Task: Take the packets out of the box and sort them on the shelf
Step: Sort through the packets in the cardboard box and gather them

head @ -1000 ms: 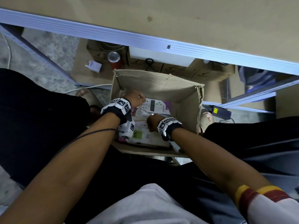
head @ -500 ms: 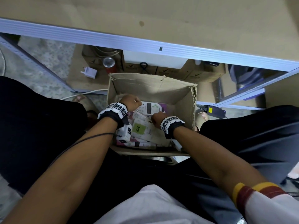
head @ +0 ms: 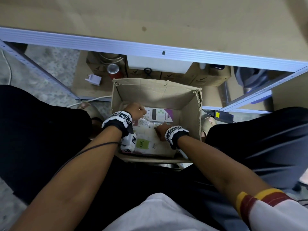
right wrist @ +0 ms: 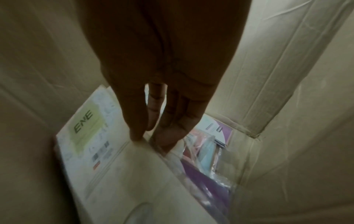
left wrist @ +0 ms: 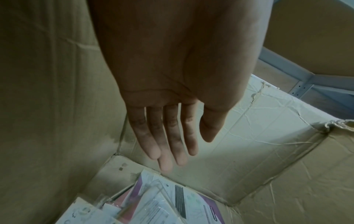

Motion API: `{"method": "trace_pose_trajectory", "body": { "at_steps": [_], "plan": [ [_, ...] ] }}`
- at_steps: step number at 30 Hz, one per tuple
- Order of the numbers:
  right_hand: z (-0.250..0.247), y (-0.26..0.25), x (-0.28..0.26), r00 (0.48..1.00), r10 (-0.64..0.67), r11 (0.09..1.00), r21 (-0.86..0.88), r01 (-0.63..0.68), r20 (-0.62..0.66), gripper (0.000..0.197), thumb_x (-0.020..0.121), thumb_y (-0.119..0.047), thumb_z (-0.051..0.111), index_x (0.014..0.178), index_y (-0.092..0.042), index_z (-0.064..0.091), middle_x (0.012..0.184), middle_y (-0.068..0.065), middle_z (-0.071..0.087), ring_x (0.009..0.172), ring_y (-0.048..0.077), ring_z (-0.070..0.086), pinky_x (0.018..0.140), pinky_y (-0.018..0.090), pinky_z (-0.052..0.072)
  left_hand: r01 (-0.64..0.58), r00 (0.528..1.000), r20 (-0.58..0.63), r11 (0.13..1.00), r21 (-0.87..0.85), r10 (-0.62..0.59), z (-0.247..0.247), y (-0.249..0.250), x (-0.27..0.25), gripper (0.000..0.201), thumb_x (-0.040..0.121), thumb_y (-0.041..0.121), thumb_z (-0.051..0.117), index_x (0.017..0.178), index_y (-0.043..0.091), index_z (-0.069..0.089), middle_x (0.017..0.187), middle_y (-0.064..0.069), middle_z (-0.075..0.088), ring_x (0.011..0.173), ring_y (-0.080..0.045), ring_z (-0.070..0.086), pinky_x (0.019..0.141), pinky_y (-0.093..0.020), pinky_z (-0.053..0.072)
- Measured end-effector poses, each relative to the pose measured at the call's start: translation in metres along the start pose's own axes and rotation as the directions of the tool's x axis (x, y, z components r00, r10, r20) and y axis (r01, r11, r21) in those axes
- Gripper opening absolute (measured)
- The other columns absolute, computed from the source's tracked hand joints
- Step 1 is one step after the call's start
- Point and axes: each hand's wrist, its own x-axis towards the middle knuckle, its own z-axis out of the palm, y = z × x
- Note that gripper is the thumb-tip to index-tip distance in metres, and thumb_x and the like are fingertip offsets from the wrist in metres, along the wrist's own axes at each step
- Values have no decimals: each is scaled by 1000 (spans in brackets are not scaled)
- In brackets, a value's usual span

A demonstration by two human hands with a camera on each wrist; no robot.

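1. Two hands work inside the cardboard box [head: 156, 90]: my left hand [left wrist: 172, 94] hangs open, fingers straight, holding nothing.
2. My right hand [right wrist: 161, 91] pinches the white ENE packet's [right wrist: 90, 136] edge.
3. I judge it light, stiff, film-slick; grip the edges.

An open box [head: 156, 90] sits on the floor between the person's legs, in front of a shelf [head: 150, 47] that runs across beyond it. Both hands reach down inside it: the left hand [head: 135, 110] is at the far left corner above a packet [head: 158, 114] lying flat against the far wall, and the right hand [head: 160, 130], nearer and to the right, touches the edge of a larger packet [head: 146, 144] that lies on top of the pile, below the left wrist. Beyond the left hand, under the shelf, a can [head: 113, 70] stands with a plug adapter [head: 93, 79] to its left.
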Motion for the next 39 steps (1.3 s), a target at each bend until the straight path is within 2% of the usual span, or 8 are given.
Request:
{"method": "trace_pose_trajectory", "body": {
  "at_steps": [6, 10, 15, 20, 22, 29, 33, 39],
  "plan": [
    [3, -4, -4, 996, -47, 996, -77, 53, 76, 54, 78, -16, 76, 128, -9, 57, 127, 12, 60, 111, 32, 64, 85, 40, 57, 16, 1000, 20, 1000, -24, -15, -1, -5, 1, 17, 95, 18, 60, 99, 6, 72, 98, -18, 73, 77, -27, 63, 83, -44, 58],
    [-18, -1, -5, 995, -44, 998, -46, 48, 87, 46, 82, -9, 71, 125, 0, 58, 122, 21, 64, 100, 33, 64, 87, 41, 56, 39, 999, 25, 999, -19, -38, 0, -6, 1, 23, 97, 17, 59, 103, -1, 72, 81, -13, 68, 77, -25, 61, 76, -33, 51],
    [-62, 26, -10, 995, 73, 997, 7, -73, -69, 29, 91, -13, 60, 117, 0, 66, 120, 19, 65, 109, 33, 63, 88, 33, 49, 125, 992, 19, 984, 128, -128, 0, -8, 5, 34, 100, 17, 50, 113, -9, 68, 117, -26, 68, 109, -39, 65, 94, -40, 55],
    [-112, 48, -21, 983, 127, 991, 48, -122, -131, 16, 88, -14, 62, 102, -7, 64, 107, 15, 68, 92, 34, 66, 81, 38, 57, 256, 966, -41, 927, 275, -255, 6, -21, 11, 48, 104, 28, 49, 140, -4, 47, 144, -23, 50, 132, -37, 50, 108, -40, 43],
    [-127, 51, -26, 976, 142, 990, 37, -137, -163, 15, 90, -15, 59, 102, -9, 64, 106, 12, 67, 92, 33, 66, 78, 36, 56, 227, 971, 3, 923, 310, -240, 15, -21, 12, 52, 106, 25, 42, 148, -5, 34, 154, -22, 37, 141, -34, 40, 113, -36, 35],
    [-150, 42, -31, 973, -12, 999, -46, 1, -230, 17, 91, -6, 49, 89, -4, 65, 94, 15, 68, 84, 31, 63, 77, 39, 54, 35, 947, 256, 858, 513, -192, 39, -17, 12, 37, 94, 12, 63, 128, -4, 63, 136, -19, 60, 117, -28, 60, 106, -39, 46],
    [-157, 34, -32, 950, -85, 995, -69, 67, -299, 16, 92, -5, 50, 93, -7, 66, 96, 10, 65, 84, 27, 62, 72, 34, 52, 42, 944, 237, 797, 602, -229, 43, -20, 12, 38, 96, 13, 62, 130, -3, 61, 137, -18, 59, 125, -30, 58, 104, -35, 46],
    [-160, 32, -30, 933, -177, 984, -64, 165, -315, 16, 92, -5, 51, 95, -6, 67, 97, 12, 67, 87, 28, 64, 75, 37, 53, -32, 985, 150, 750, 661, -90, 53, -8, 17, 40, 97, 12, 57, 135, -1, 55, 142, -19, 53, 130, -33, 51, 107, -37, 41]
  ]
}}
